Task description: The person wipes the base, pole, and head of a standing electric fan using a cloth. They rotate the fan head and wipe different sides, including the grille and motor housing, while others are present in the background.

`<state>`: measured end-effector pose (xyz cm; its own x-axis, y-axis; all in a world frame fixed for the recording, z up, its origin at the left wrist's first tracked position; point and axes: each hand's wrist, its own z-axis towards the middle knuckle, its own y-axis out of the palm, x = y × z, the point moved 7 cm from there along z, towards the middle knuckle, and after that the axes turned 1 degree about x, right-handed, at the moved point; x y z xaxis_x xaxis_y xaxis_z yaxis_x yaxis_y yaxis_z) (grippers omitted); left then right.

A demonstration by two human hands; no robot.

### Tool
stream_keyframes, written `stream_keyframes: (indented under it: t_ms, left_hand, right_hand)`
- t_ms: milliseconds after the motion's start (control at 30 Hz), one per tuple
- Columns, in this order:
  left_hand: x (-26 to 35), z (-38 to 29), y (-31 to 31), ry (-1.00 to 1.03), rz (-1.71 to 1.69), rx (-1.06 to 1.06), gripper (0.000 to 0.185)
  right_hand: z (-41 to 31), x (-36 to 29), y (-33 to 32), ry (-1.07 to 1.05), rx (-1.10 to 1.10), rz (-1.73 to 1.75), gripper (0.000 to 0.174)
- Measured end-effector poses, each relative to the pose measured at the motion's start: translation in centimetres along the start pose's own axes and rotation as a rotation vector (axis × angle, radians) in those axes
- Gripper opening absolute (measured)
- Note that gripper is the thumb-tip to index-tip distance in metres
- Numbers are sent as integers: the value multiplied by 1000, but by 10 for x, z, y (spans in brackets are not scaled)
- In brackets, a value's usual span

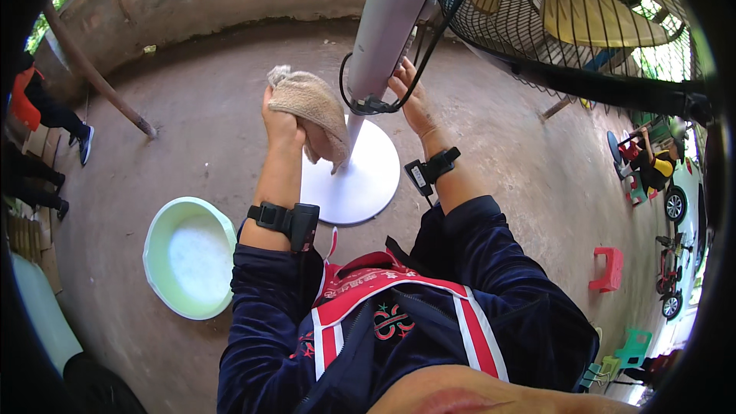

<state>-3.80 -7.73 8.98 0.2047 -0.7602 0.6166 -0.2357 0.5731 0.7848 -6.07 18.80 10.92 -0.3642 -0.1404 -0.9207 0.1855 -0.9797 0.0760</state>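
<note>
A beige terry cloth is bunched in my left hand, and its loose end hangs down beside a fan's grey column. My right hand is at the column's right side, with its fingertips against the far edge; whether they grip it is hidden. A black power cord loops around the column's lower part, and one stretch runs close by my right fingers. Below stands the fan's round white base on the floor. The fan's wire cage, with yellowish blades inside, reaches across the upper right.
A pale green basin of foamy water stands on the concrete floor at left. A wooden pole leans beyond it. Red stool, bicycle, white car and a seated person are at right; other people's legs show at left.
</note>
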Motion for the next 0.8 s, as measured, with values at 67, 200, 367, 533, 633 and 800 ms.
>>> stream_keyframes:
  t_ms: [67, 200, 367, 533, 633, 800]
  left_hand:
    - [14, 3, 24, 145, 55, -140, 25]
    - [43, 0, 95, 350, 95, -349, 31]
    - [103, -33, 216, 1013, 322, -644, 38]
    - [84, -61, 248, 1565, 863, -684, 39]
    - [55, -57, 214, 1614, 963, -696, 42]
    - [-7, -70, 130, 1579, 1172, -684, 40]
  right_hand:
    - [1, 5, 2, -1, 20, 51, 85]
    - [3, 11, 5, -12, 7, 134, 80]
    - [4, 24, 2, 38, -2, 89, 77]
    - [3, 32, -2, 90, -16, 97, 72]
    - [4, 30, -2, 80, -4, 127, 71]
    - [2, 40, -4, 264, 54, 107, 70]
